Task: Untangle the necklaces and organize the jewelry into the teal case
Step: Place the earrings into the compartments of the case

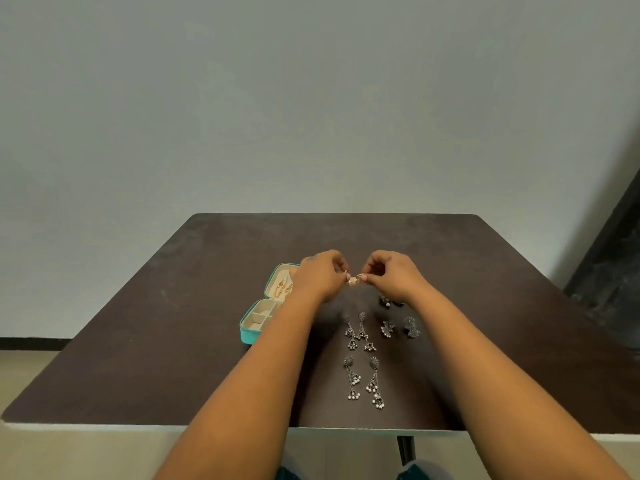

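Together, the left hand and right hand pinch a small pale gold jewelry piece between their fingertips above the dark brown table. Just left of the left hand lies the open teal case, gold pieces inside. Below the hands lie dark silver dangling earrings.

Two bare forearms, sleeveless to the frame's edge; left hand and right hand without rings.
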